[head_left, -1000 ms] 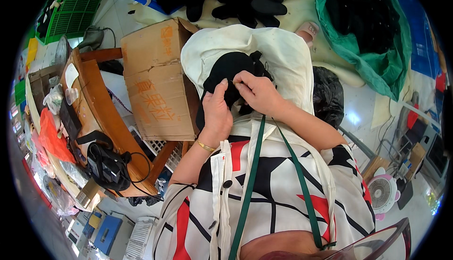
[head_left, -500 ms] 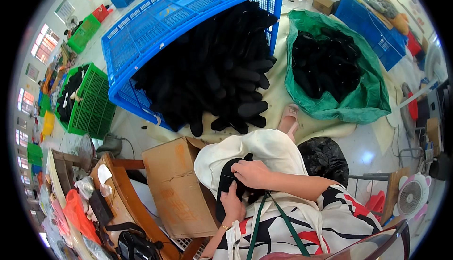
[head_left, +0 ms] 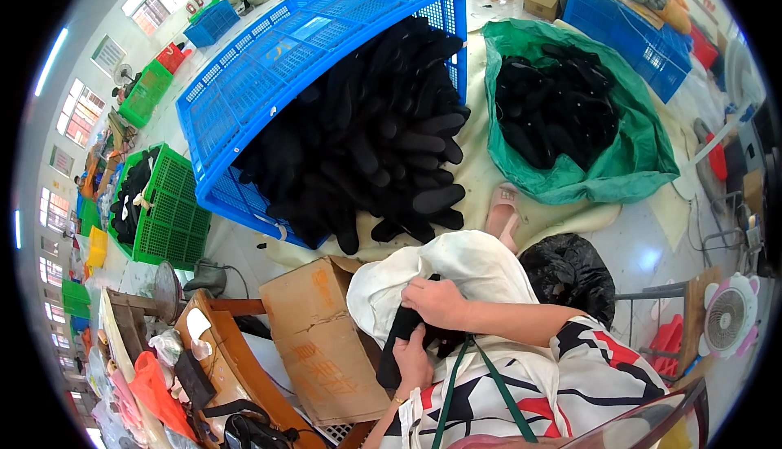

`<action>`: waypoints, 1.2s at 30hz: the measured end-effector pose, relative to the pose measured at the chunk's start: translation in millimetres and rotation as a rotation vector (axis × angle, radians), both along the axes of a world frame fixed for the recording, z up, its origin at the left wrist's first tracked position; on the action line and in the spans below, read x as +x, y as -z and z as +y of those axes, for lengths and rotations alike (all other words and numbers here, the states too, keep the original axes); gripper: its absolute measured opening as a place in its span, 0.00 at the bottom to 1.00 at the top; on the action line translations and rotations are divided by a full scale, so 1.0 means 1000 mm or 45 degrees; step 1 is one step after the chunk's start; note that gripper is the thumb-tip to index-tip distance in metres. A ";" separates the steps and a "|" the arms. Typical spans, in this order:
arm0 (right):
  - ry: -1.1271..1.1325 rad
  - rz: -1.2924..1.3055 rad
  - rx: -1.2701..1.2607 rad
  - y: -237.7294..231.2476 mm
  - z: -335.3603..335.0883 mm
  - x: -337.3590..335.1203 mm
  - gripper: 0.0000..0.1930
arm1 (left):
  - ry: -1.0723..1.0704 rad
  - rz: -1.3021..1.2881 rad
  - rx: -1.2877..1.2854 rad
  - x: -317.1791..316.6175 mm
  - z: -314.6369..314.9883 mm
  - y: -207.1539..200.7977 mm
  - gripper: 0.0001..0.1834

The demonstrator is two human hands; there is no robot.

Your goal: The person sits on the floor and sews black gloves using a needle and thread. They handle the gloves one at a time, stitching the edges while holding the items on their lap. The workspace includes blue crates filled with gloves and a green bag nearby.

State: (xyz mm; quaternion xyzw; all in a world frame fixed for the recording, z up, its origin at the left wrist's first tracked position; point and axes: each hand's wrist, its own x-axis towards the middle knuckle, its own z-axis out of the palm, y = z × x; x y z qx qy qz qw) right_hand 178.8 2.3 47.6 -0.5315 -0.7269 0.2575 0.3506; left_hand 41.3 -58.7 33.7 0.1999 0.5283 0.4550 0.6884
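A long black sock-like shoe piece [head_left: 392, 361] lies over the white cloth [head_left: 481, 261] on my lap, slanting down to the left. My right hand [head_left: 437, 303] is closed on its upper end, fingers curled inward. Lower down, my left hand [head_left: 414, 358] grips the same piece, with the thumb pointing up along it. The part beneath my right hand is hidden. More black pieces of this kind [head_left: 358, 151] spill out of a tipped blue plastic crate [head_left: 269, 66] in front of me. Others [head_left: 558, 107] fill an open green sack [head_left: 627, 176] to the right.
A cardboard box [head_left: 326, 351] stands at my left, beside a wooden table [head_left: 236, 367] with bags on it. At my right are a black plastic bag [head_left: 570, 274] and a small fan [head_left: 727, 324]. A green crate [head_left: 167, 213] sits farther left.
The black piece has turned from broad and flat to a narrower edge-on shape between my hands. Both hands keep hold of it. The whole view has shifted slightly.
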 end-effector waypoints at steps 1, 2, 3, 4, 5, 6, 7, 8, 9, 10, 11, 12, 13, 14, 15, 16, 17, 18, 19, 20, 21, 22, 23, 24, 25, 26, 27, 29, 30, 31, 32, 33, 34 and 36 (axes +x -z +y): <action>0.082 0.122 0.069 0.001 0.003 0.000 0.07 | 0.023 0.010 0.038 0.003 0.001 -0.006 0.15; 0.165 0.242 0.138 0.001 0.005 0.001 0.07 | 0.048 0.020 0.076 0.008 0.001 -0.016 0.15; 0.134 0.465 -0.183 0.000 0.004 0.006 0.08 | 0.075 0.028 0.113 0.012 0.001 -0.021 0.15; 0.081 0.690 -0.510 -0.013 0.003 0.009 0.08 | 0.097 0.126 0.149 0.005 0.001 -0.011 0.15; 0.029 0.903 -0.837 -0.022 0.002 0.015 0.08 | 0.150 0.152 0.172 0.002 0.002 -0.005 0.15; -0.030 0.944 -0.933 -0.025 0.000 0.019 0.08 | 0.204 0.176 0.194 -0.003 0.003 -0.001 0.14; -0.094 0.982 -1.030 -0.026 -0.003 0.023 0.07 | 0.254 0.201 0.218 -0.005 0.006 -0.006 0.14; -0.158 1.018 -1.128 -0.027 -0.005 0.028 0.07 | 0.291 0.293 0.231 -0.003 0.010 -0.016 0.11; -0.159 1.193 -1.109 -0.024 -0.006 0.036 0.07 | 0.386 0.354 0.313 -0.005 0.017 -0.016 0.10; -0.150 1.372 -1.083 -0.018 -0.005 0.048 0.06 | 0.494 0.411 0.393 -0.007 0.025 -0.014 0.10; -0.145 1.546 -1.059 -0.014 -0.004 0.061 0.06 | 0.593 0.467 0.471 -0.012 0.033 -0.010 0.09; -0.017 1.691 -1.010 -0.012 0.001 0.078 0.06 | 0.677 0.603 0.580 -0.016 0.044 -0.004 0.12; 0.119 1.834 -0.958 -0.011 0.007 0.097 0.07 | 0.802 0.739 0.651 -0.014 0.056 -0.011 0.13; 0.274 2.042 -0.830 -0.015 0.011 0.111 0.08 | 0.922 0.855 0.841 -0.015 0.068 -0.015 0.13; 0.434 2.242 -0.691 -0.017 0.015 0.125 0.10 | 1.040 0.970 1.032 -0.015 0.079 -0.018 0.13; 0.554 2.266 -0.534 -0.014 0.014 0.145 0.10 | 1.190 1.078 1.151 -0.009 0.090 -0.021 0.14; 0.668 2.280 -0.379 -0.010 0.012 0.164 0.10 | 1.305 1.092 1.235 -0.002 0.095 -0.019 0.15; 0.838 2.322 -0.264 -0.010 0.008 0.177 0.09 | 1.419 1.113 1.313 0.003 0.099 -0.018 0.16; 1.009 2.360 -0.156 -0.008 0.004 0.187 0.08 | 1.533 1.137 1.381 0.008 0.101 -0.018 0.16; 1.049 2.313 -0.063 -0.001 -0.004 0.196 0.09 | 1.650 1.176 1.391 0.017 0.095 -0.025 0.18; 1.088 2.263 0.026 0.007 -0.009 0.207 0.09 | 1.802 1.136 1.391 0.026 0.098 -0.022 0.18; 1.139 2.215 0.084 0.016 -0.017 0.211 0.10 | 1.866 1.089 1.338 0.030 0.098 -0.008 0.18; 1.192 2.164 0.075 0.020 -0.025 0.213 0.09 | 1.934 1.021 1.262 0.031 0.095 0.010 0.17; 1.231 2.134 0.061 0.030 -0.031 0.217 0.08 | 1.887 1.073 1.295 0.034 0.091 0.014 0.17; 1.217 2.082 0.119 0.052 -0.040 0.225 0.07 | 1.855 1.115 1.311 0.037 0.088 0.016 0.16; 1.213 1.961 0.120 0.053 -0.045 0.221 0.06 | 1.724 1.104 1.268 0.037 0.082 0.007 0.14; 1.172 1.940 0.086 0.046 -0.051 0.216 0.06 | 1.368 0.934 1.381 0.034 0.073 0.003 0.13; 1.158 1.874 0.090 0.043 -0.066 0.221 0.07 | 1.088 1.021 1.313 0.029 0.060 0.001 0.12; 1.238 1.867 0.118 0.034 -0.075 0.220 0.05 | 1.031 1.034 1.205 0.034 0.058 -0.001 0.11; 1.157 1.855 0.097 0.035 -0.076 0.221 0.06 | 1.039 0.929 0.866 0.029 0.054 -0.001 0.11; 1.157 1.828 0.096 0.040 -0.077 0.220 0.06 | 1.093 0.804 0.733 0.025 0.052 0.006 0.12; 1.157 1.800 0.098 0.044 -0.078 0.219 0.06 | 1.140 0.676 0.603 0.022 0.050 0.013 0.14; 1.135 1.770 0.105 0.044 -0.075 0.219 0.06 | 1.159 0.674 0.538 0.022 0.049 0.014 0.15; 1.095 1.711 0.129 0.043 -0.071 0.219 0.07 | 1.202 0.666 0.415 0.024 0.044 0.014 0.17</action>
